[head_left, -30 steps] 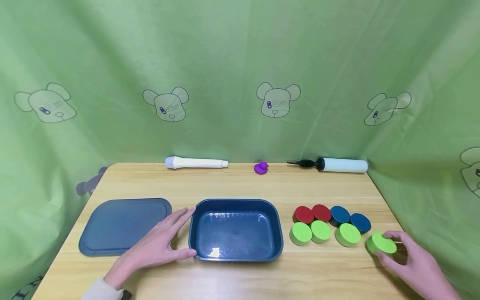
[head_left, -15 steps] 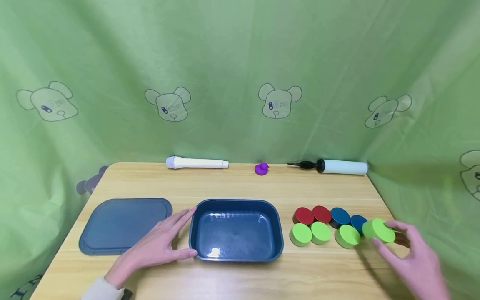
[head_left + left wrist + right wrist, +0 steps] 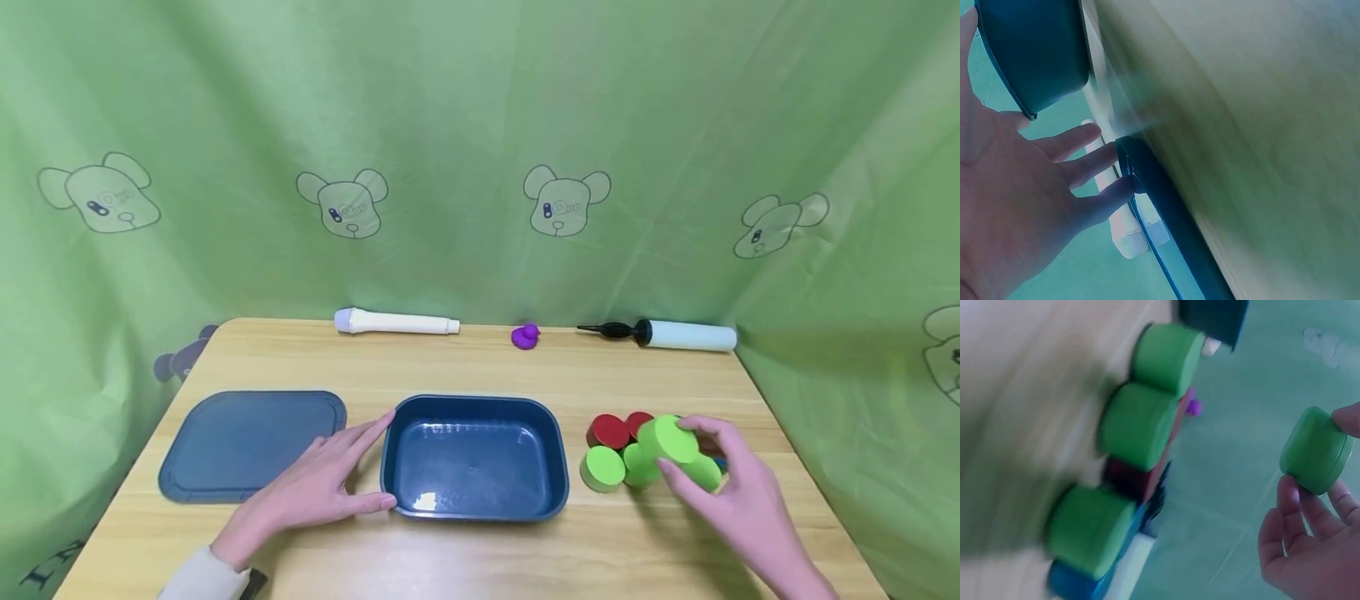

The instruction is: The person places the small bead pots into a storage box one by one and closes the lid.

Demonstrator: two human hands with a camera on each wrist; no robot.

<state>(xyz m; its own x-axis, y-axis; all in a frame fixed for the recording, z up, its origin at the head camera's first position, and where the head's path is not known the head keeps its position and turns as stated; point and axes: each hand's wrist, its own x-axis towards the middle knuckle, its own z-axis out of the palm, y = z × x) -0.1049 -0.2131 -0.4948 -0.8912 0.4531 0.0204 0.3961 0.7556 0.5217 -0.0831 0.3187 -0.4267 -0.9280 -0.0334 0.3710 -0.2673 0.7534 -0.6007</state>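
My right hand (image 3: 738, 492) pinches a light green cylinder (image 3: 672, 439) between thumb and fingers, holding it up above the other cylinders. In the right wrist view a seam runs round this cylinder (image 3: 1315, 450) near one end. Below it on the table are a green cylinder (image 3: 602, 467) and a red cylinder (image 3: 607, 432); other green, red and blue ones are partly hidden behind the held one. My left hand (image 3: 318, 483) rests at the left side of a dark blue open container (image 3: 472, 515), thumb and index finger spread, their tips touching its rim.
A flat blue lid (image 3: 247, 442) lies left of the container, partly under my left hand. Along the back edge lie a white toy microphone (image 3: 397, 323), a purple rubber duck (image 3: 526, 337) and a hand pump (image 3: 690, 335). A green curtain (image 3: 465, 150) hangs behind the table.
My right hand has lifted the green cylinder from the right end of the group and carried it left, above the others. My left hand stays at the container.
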